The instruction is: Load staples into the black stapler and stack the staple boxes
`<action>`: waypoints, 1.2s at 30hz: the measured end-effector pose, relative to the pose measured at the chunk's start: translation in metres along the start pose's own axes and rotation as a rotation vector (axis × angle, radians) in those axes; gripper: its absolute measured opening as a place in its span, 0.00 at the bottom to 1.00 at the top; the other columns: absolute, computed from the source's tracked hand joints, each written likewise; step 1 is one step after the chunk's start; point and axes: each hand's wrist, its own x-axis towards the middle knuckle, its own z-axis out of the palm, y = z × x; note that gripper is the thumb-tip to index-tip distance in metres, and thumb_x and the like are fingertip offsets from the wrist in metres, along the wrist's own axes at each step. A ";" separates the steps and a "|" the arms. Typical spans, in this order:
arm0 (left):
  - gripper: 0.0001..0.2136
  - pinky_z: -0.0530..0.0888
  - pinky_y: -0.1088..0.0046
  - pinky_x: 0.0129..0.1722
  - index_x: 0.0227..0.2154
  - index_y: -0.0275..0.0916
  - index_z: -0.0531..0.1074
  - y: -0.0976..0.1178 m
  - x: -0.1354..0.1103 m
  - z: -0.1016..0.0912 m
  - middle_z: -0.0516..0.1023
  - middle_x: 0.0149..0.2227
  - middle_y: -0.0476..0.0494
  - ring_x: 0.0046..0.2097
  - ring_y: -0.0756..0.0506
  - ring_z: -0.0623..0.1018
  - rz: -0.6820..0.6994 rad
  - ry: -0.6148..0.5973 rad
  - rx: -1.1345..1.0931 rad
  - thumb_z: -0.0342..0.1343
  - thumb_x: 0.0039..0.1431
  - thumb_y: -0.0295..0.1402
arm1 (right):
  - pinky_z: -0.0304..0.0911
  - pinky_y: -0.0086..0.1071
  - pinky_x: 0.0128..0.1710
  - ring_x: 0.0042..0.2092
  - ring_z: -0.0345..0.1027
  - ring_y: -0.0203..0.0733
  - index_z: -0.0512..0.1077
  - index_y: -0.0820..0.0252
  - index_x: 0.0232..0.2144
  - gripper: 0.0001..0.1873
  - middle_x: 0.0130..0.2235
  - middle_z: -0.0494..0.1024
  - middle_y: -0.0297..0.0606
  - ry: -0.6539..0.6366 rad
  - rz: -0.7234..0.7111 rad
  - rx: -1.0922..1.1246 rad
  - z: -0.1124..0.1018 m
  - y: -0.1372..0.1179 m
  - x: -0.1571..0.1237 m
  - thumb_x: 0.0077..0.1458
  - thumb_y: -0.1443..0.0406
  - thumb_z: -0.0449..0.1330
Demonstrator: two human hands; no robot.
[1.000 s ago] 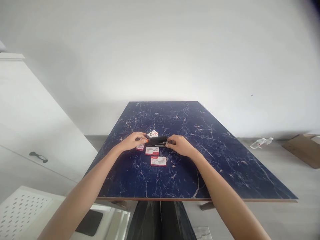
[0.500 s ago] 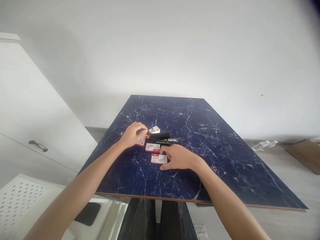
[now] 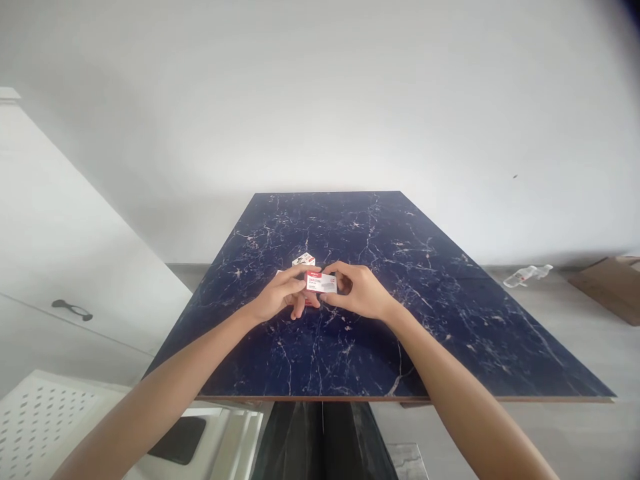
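A small red-and-white staple box [image 3: 321,283] is held up above the table between my two hands. My left hand [image 3: 280,293] pinches its left end with thumb and forefinger, the other fingers hanging loosely below. At the right end, the thumb and fingers of my right hand [image 3: 364,291] close on the same box. Behind my left hand lies a white box [image 3: 303,259] with a dark picture on its top. Parts of other red-and-white boxes peek out around my left fingers. The stapler is almost wholly hidden behind my hands and the raised box.
The blue marble-patterned table [image 3: 320,360] meets a white wall at its far edge. A white cabinet [image 3: 60,233] stands on the left, above a white unit with a perforated top [image 3: 45,413]. A plastic bottle [image 3: 527,275] and a cardboard box [image 3: 610,290] lie on the floor at right.
My right hand has lifted the front staple box off the table. My left hand has come right and toward me from beside the stapler and taken hold of the box's left end.
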 end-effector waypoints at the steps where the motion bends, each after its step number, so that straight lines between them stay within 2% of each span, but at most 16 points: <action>1: 0.22 0.73 0.75 0.21 0.61 0.40 0.66 0.001 0.000 -0.001 0.84 0.35 0.37 0.22 0.48 0.78 -0.010 -0.010 -0.028 0.56 0.67 0.41 | 0.54 0.29 0.29 0.26 0.61 0.34 0.73 0.55 0.48 0.20 0.26 0.70 0.27 0.004 0.001 0.007 0.000 0.000 0.000 0.54 0.57 0.66; 5: 0.20 0.75 0.75 0.22 0.58 0.42 0.68 0.004 0.001 -0.007 0.84 0.34 0.40 0.23 0.48 0.79 -0.012 -0.015 -0.068 0.59 0.66 0.40 | 0.57 0.30 0.29 0.28 0.62 0.35 0.73 0.56 0.48 0.20 0.28 0.71 0.30 0.022 0.029 0.089 -0.001 0.001 0.001 0.56 0.53 0.65; 11: 0.17 0.75 0.76 0.23 0.57 0.43 0.67 0.005 0.000 -0.010 0.83 0.33 0.43 0.24 0.49 0.79 0.007 -0.039 -0.061 0.57 0.68 0.38 | 0.59 0.30 0.29 0.28 0.64 0.35 0.73 0.57 0.47 0.18 0.29 0.72 0.31 0.017 0.065 0.246 -0.003 0.006 0.001 0.62 0.52 0.60; 17: 0.18 0.74 0.75 0.24 0.57 0.43 0.66 0.003 0.001 -0.013 0.82 0.30 0.45 0.23 0.50 0.77 0.008 -0.007 -0.023 0.57 0.68 0.39 | 0.64 0.31 0.30 0.31 0.70 0.37 0.72 0.56 0.51 0.21 0.35 0.76 0.34 -0.022 0.091 0.398 -0.004 0.009 0.001 0.60 0.53 0.63; 22: 0.18 0.73 0.75 0.23 0.57 0.42 0.65 0.005 0.001 -0.013 0.82 0.31 0.45 0.22 0.50 0.77 0.013 0.045 0.124 0.55 0.69 0.42 | 0.68 0.32 0.31 0.32 0.73 0.39 0.74 0.58 0.49 0.22 0.35 0.79 0.37 -0.019 0.143 0.541 -0.006 0.011 0.002 0.57 0.54 0.66; 30: 0.18 0.73 0.75 0.23 0.54 0.41 0.63 0.004 0.004 -0.012 0.82 0.32 0.44 0.23 0.49 0.77 0.045 0.151 0.324 0.51 0.69 0.46 | 0.76 0.40 0.42 0.36 0.78 0.42 0.76 0.58 0.47 0.23 0.38 0.83 0.39 0.064 0.202 0.778 -0.005 0.016 0.007 0.51 0.55 0.71; 36: 0.16 0.74 0.74 0.24 0.54 0.41 0.64 0.007 0.003 -0.012 0.80 0.30 0.47 0.24 0.49 0.77 0.060 0.214 0.421 0.50 0.69 0.44 | 0.77 0.43 0.45 0.38 0.80 0.44 0.76 0.58 0.48 0.23 0.41 0.84 0.41 0.059 0.198 0.826 -0.004 0.018 0.007 0.51 0.55 0.72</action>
